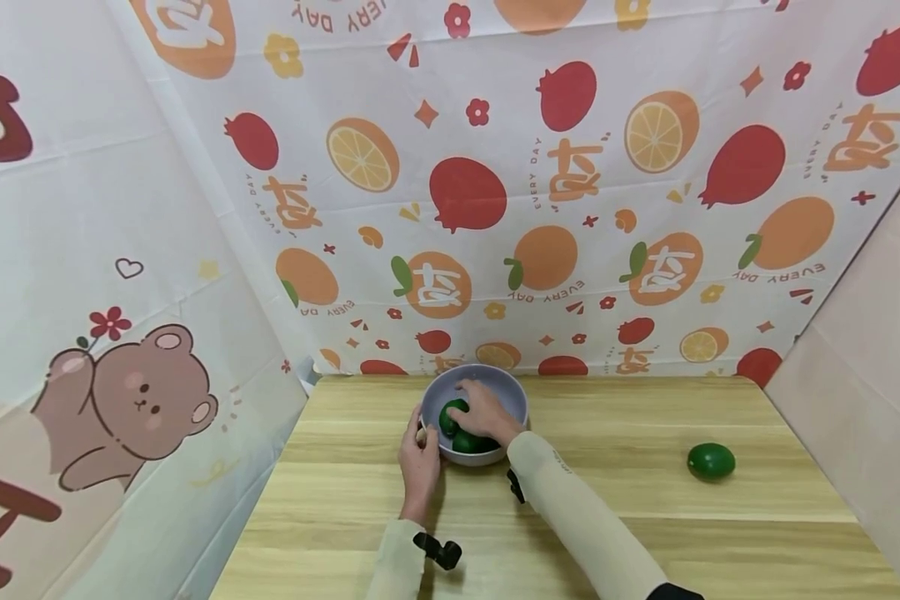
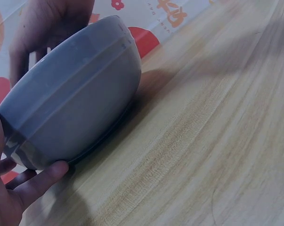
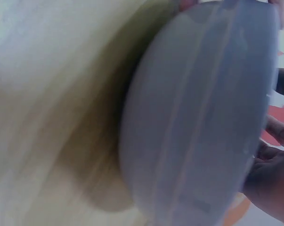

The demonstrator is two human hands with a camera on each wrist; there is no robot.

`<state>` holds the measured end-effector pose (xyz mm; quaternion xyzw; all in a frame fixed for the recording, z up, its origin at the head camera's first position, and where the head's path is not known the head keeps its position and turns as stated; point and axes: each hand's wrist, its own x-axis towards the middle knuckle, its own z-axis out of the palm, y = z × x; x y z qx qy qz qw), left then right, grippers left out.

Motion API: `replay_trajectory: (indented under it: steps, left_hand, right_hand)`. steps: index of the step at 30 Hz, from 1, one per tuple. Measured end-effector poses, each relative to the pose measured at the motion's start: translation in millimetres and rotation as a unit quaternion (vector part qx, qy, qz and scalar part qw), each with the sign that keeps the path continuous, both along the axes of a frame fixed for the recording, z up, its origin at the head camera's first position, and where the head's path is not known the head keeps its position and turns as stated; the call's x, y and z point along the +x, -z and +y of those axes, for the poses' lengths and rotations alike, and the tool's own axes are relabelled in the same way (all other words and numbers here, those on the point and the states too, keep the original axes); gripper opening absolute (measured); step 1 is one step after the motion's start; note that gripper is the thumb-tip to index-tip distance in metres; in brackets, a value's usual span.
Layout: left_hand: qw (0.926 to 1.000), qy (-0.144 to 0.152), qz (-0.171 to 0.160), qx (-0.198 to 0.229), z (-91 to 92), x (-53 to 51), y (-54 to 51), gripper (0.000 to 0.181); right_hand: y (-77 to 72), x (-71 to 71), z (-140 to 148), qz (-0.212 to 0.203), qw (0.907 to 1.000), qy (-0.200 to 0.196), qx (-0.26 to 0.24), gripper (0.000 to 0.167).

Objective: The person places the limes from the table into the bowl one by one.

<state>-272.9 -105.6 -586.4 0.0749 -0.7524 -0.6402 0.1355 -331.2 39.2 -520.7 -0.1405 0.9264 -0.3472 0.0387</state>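
Observation:
A grey-blue bowl (image 1: 516, 390) stands on the table near its back edge, with smooth dark green oval fruits inside. My left hand (image 1: 420, 467) grips the bowl's left side, thumb at the rim and fingers along the outer wall; in the left wrist view a fingertip reaches low beside the base. Inside the bowl my right hand (image 1: 486, 410) has its thumb over one green fruit (image 1: 450, 427), its index finger beyond it. Whether it grips that fruit is hidden. Another green fruit (image 1: 471, 443) lies under the palm, partly covered. The bowl's outer wall (image 3: 193, 122) fills the right wrist view.
A single green fruit (image 1: 711, 461) lies apart on the right of the wooden table (image 1: 615, 483). Behind the table hangs a fruit-printed cloth (image 1: 465, 196), close to the bowl. A bear-printed cloth (image 1: 150, 400) borders the left side.

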Motion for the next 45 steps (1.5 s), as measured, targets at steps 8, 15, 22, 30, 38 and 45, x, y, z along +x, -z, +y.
replay_trajectory:
  steps: [8, 15, 22, 30, 38, 45]
  left_hand:
    - [1.0, -0.008, -0.004, 0.0, 1.4, 0.9, 0.3, 0.053]
    - [0.9999, -0.011, -0.007, -0.004, 2.9, 1.7, 1.8, 0.054]
    - [0.9999, -0.003, -0.011, 0.005, 0.8, -1.2, 0.3, 0.054]
    - [0.9994, -0.008, -0.032, 0.013, -0.3, -4.4, -0.7, 0.054]
    - [0.9994, -0.003, -0.026, 0.022, -0.1, -5.1, 4.6, 0.054]
    - [0.9997, -0.002, -0.013, 0.02, 0.2, -5.2, 2.6, 0.053]
  right_hand:
    - [-20.9, 4.4, 8, 0.041, 0.999, -0.005, -0.02, 0.052]
    - [-36.6, 7.8, 23, 0.06, 0.9977, 0.013, -0.029, 0.058]
    - [-45.8, 7.6, 46, 0.083, 0.993, 0.035, -0.076, 0.054]
    - [-53.0, 9.7, 92, 0.087, 0.9894, 0.079, -0.085, 0.055]
    - [-42.7, 20.6, 151, 0.096, 0.9868, 0.1, -0.083, 0.057]
    - [-30.4, 37.0, 205, 0.081, 0.9877, 0.123, -0.052, 0.062]
